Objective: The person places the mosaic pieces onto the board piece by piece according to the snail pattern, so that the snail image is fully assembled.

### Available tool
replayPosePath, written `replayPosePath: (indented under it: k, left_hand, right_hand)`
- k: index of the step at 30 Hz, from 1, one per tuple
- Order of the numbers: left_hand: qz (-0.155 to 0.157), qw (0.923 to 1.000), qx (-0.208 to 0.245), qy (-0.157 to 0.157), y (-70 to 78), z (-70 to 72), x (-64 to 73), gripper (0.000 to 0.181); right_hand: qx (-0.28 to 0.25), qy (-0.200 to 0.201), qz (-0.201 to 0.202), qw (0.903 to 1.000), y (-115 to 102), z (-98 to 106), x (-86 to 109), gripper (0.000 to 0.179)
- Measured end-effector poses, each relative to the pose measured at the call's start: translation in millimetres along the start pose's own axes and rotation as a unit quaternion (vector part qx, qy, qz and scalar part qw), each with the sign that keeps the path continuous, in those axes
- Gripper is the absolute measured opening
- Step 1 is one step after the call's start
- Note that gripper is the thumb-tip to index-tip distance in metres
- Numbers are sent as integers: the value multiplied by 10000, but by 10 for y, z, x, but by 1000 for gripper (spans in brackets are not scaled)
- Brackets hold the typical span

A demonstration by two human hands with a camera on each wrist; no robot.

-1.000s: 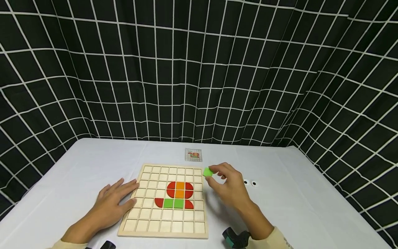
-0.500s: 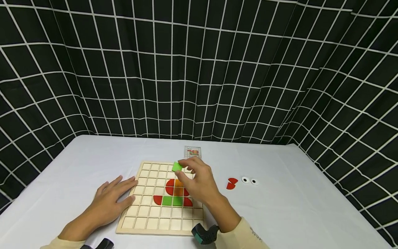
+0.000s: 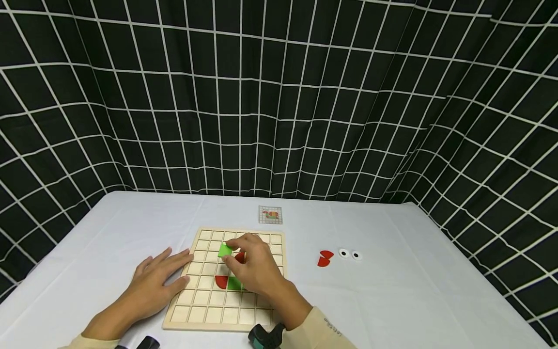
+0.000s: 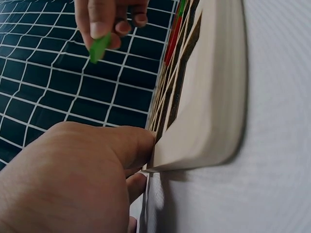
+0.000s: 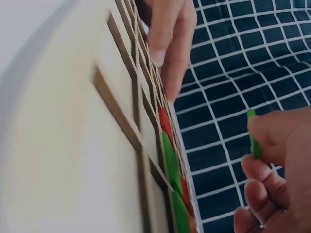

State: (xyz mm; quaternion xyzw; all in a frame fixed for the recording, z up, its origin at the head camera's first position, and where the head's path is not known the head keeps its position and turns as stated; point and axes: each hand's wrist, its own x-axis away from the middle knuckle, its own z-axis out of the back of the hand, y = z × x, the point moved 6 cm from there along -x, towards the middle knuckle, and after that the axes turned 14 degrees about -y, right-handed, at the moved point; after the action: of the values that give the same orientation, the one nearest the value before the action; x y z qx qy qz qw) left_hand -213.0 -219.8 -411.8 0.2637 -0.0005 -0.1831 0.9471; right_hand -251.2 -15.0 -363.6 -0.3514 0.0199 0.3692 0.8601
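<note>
A green square tile (image 3: 224, 250) is pinched between the thumb and fingers of my right hand (image 3: 255, 265), held above the upper middle of the wooden grid board (image 3: 198, 312). In the right wrist view the same tile (image 5: 253, 133) is seen edge-on, apart from the board. My left hand (image 3: 152, 285) lies flat with fingers spread, its fingertips and thumb touching the board's left edge. A red quarter-round tile (image 3: 221, 282) and a green tile (image 3: 234, 283) sit in the grid. Part of another red piece (image 3: 240, 257) shows; my right hand hides the other set tiles.
Two red quarter-round tiles (image 3: 324, 258) lie on the white table (image 3: 392, 291), right of the board. Beside them are two white eye discs (image 3: 344, 253). A small pattern card (image 3: 270, 214) lies behind the board. A black curtain with white grid lines surrounds the table.
My right hand has carried the green tile leftward from beyond the board's right edge to over the grid, then lower. The red tiles on the table came into view. My left hand stays put.
</note>
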Motion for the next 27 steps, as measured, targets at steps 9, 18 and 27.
replayPosePath:
  k: [9,18,27]
  left_hand:
    - [106,9999,-13,-56,-7,-3,18,46]
    - [106,9999,-14,-74,-4,28,19,46]
    - [156,9998,17,-122,4,23,-2,45]
  right_hand:
    - [228,-338,-412,9983,75,-173,12,23]
    - [581,-404,-462,9964,94,-210,21,24]
    - [978,-580,-254,9932,117,-248,8,23]
